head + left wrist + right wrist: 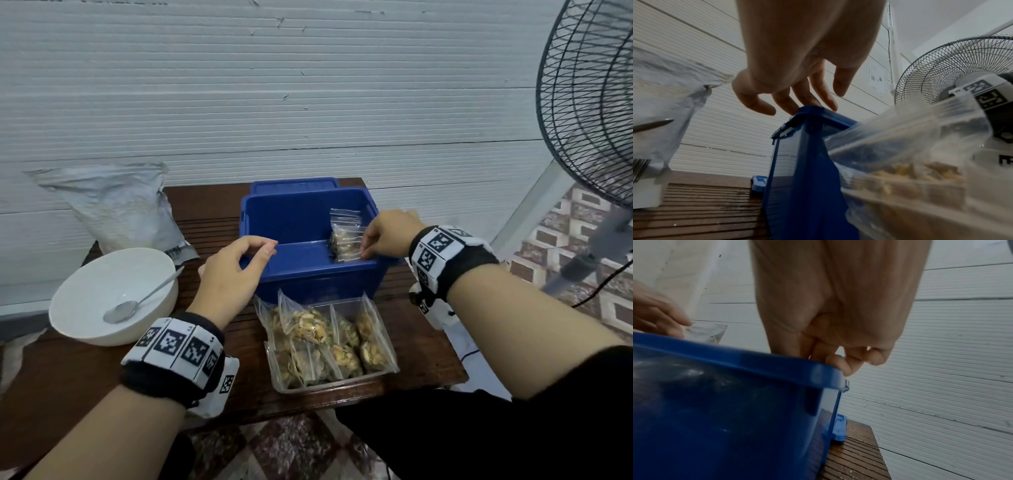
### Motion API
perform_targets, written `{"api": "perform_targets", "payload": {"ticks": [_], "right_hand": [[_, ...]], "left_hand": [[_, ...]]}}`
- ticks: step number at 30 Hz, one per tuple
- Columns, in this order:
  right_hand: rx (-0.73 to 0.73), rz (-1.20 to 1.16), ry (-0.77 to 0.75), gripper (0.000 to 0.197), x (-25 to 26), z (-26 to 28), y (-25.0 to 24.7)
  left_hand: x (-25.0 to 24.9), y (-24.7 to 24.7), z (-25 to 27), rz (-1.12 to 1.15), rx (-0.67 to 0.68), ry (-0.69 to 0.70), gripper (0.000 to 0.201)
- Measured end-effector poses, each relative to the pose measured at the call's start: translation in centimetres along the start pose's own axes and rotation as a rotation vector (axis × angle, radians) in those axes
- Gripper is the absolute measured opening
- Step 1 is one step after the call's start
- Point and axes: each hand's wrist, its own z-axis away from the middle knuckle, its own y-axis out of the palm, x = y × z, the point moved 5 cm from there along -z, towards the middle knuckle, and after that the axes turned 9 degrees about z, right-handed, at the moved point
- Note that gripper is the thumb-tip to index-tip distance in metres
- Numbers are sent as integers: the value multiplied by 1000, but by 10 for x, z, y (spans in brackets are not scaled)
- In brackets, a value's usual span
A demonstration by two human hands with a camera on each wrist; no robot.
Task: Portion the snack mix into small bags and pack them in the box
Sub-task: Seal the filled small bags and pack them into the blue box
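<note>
The blue box (315,277) stands open in the middle of the wooden table. A few small filled zip bags (344,240) stand in its right end. My right hand (363,253) reaches over the near right corner and pinches the top of the nearest bag; in the right wrist view its fingers (838,365) curl down behind the box rim (777,365), which hides the bag. My left hand (265,250) hovers at the near left corner, fingers loosely curled and holding nothing. Seen from the left wrist, those fingers (803,97) hang just above the box corner (809,113).
A clear tray (342,385) holding several filled bags sits in front of the box. A white bowl (85,329) with a spoon (137,303) is at left, a large silver pouch (120,209) behind it. The blue lid (294,186) lies behind the box. A standing fan (589,102) is at right.
</note>
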Motion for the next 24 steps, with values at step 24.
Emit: {"api": "perform_targets", "payload": {"ticks": [24], "right_hand": [[-236, -556, -168, 5, 70, 46, 2]], "left_hand": [[-18, 2, 5, -250, 172, 20, 26]]}}
